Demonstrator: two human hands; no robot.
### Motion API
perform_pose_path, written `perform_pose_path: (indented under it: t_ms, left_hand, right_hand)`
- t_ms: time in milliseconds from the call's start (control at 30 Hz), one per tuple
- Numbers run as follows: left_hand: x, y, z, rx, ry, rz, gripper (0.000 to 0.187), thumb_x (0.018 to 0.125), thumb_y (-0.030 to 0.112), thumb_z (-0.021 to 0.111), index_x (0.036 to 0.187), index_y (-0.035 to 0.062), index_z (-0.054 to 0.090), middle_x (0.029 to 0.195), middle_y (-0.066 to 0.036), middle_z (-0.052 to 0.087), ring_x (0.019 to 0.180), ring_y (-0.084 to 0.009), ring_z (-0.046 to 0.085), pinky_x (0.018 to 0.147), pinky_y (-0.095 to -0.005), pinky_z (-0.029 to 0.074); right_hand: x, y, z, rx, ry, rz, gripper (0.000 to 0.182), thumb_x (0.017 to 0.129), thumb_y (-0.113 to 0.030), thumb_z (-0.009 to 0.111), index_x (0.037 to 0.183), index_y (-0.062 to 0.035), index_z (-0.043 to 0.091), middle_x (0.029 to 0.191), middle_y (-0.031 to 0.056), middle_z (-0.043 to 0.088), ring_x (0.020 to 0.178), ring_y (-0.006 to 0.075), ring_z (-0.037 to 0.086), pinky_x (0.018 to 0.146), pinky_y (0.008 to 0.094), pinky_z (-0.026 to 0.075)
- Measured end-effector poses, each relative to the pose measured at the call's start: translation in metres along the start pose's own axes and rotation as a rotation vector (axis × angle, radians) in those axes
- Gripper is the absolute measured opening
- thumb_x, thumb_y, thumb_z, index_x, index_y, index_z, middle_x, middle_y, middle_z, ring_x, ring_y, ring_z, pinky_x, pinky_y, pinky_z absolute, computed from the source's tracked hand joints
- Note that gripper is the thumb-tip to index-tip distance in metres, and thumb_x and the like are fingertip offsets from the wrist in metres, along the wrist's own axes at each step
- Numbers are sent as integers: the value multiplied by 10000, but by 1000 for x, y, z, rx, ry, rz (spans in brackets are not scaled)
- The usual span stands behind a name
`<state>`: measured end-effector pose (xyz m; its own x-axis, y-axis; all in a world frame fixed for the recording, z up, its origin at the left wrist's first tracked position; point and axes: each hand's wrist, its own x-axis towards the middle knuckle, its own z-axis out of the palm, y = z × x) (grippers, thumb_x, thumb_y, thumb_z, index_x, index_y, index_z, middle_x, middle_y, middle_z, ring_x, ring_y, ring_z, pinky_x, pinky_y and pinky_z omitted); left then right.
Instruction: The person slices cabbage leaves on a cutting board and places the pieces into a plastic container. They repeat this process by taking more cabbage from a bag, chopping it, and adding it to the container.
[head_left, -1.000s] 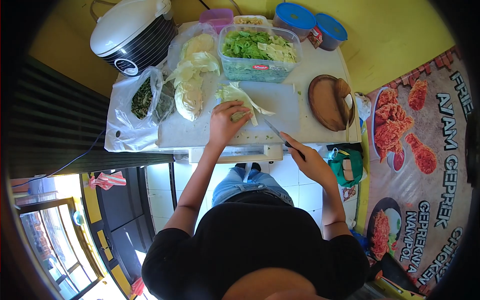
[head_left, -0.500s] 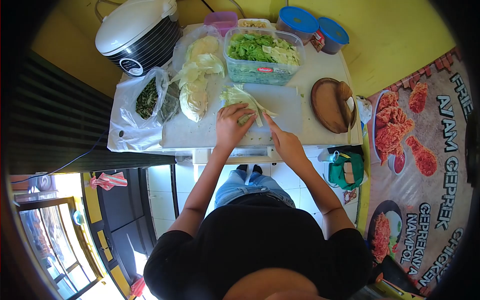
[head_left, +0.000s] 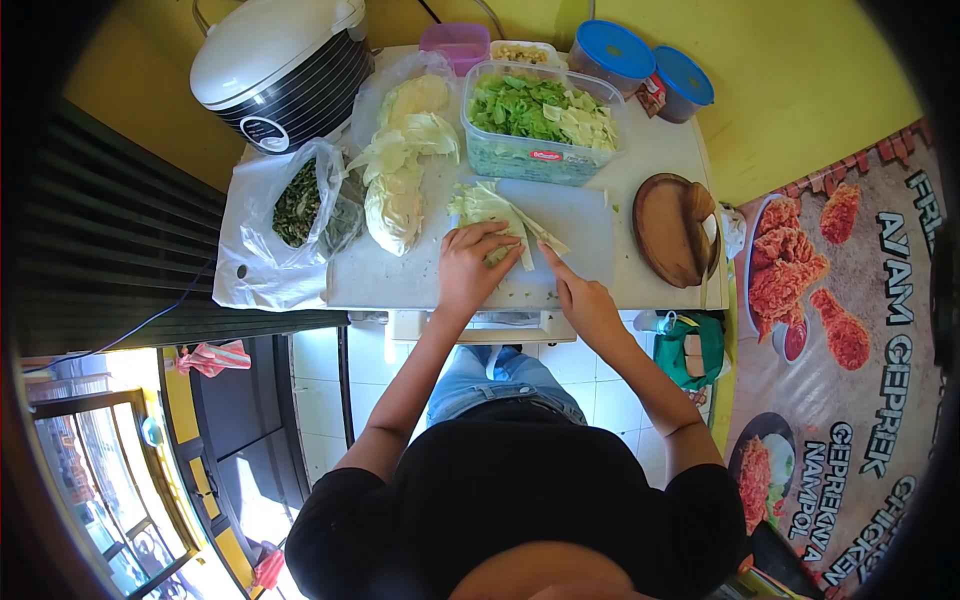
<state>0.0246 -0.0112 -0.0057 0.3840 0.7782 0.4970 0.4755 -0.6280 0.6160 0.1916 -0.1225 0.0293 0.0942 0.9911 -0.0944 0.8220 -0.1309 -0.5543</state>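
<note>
On the pale cutting board [head_left: 588, 215] lies a stack of cabbage leaves [head_left: 482, 204]. My left hand [head_left: 474, 268] presses down on the leaves with its fingers bent over them. To its right, my right hand [head_left: 588, 308] is closed with the index finger stretched forward, in the grip used for a knife. The knife is mostly hidden by the hand and leaves, its tip end close to the cut edge. Small green scraps dot the board near both hands. Left of the board, a partly peeled cabbage [head_left: 394, 212] rests beside loose leaves.
Behind the board stands a clear container [head_left: 545, 165] of cut greens. A plastic bag of leaves [head_left: 298, 215] and a rice cooker [head_left: 285, 80] are at left. A wooden mortar [head_left: 662, 235] sits at right; blue-lidded tubs [head_left: 615, 50] stand at the back.
The camera view has shifted slightly, so the table things appear a little lower and to the right. Both hands stay at the cabbage leaves, with the right hand's finger still along the cut edge.
</note>
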Motion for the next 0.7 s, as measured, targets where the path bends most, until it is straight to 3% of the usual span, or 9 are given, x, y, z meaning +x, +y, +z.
perform_pose_path:
  t_ms: [167, 233, 333, 533, 700]
  left_hand:
    - [2, 0, -3, -52, -34, -10, 149, 750, 237, 778, 884, 173, 771, 1048, 13, 699, 994, -196, 630, 905, -352, 416]
    - [1, -1, -1, -61, -33, -14, 146, 748, 234, 779, 880, 172, 771, 1053, 13, 698, 995, -197, 630, 910, -354, 416]
    - [2, -3, -2, -58, -30, -2, 169, 745, 230, 781, 900, 165, 768, 1068, 0, 694, 1001, -208, 629, 918, -359, 416]
    - [2, 0, 1, -3, 23, -4, 304, 741, 271, 782, 1000, 118, 737, 1127, -53, 671, 1029, -251, 616, 935, -380, 428]
    - [2, -4, 2, 10, 20, -25, 389, 723, 291, 790, 1047, 86, 723, 1141, -72, 668, 1044, -270, 613, 946, -402, 442]
  right_hand:
    - [8, 4, -8, 110, -44, 85, 556, 946, -69, 494, 1454, -277, 400, 820, 214, 644, 696, 379, 642, 703, 409, 524]
    - [10, 17, -6, 279, 29, -63, 509, 967, -151, 486, 1450, -291, 405, 759, 218, 625, 632, 370, 620, 644, 411, 505]
    - [13, 22, -11, 299, -10, -80, 483, 975, -164, 481, 1436, -301, 428, 809, 211, 632, 648, 350, 613, 670, 377, 498]
    - [15, 15, -28, 93, -38, -50, 477, 975, -198, 506, 1426, -334, 432, 844, 197, 664, 689, 381, 645, 677, 411, 524]
    - [18, 21, -20, 103, -32, -53, 469, 971, -210, 516, 1417, -334, 443, 854, 192, 675, 713, 396, 650, 679, 432, 532]
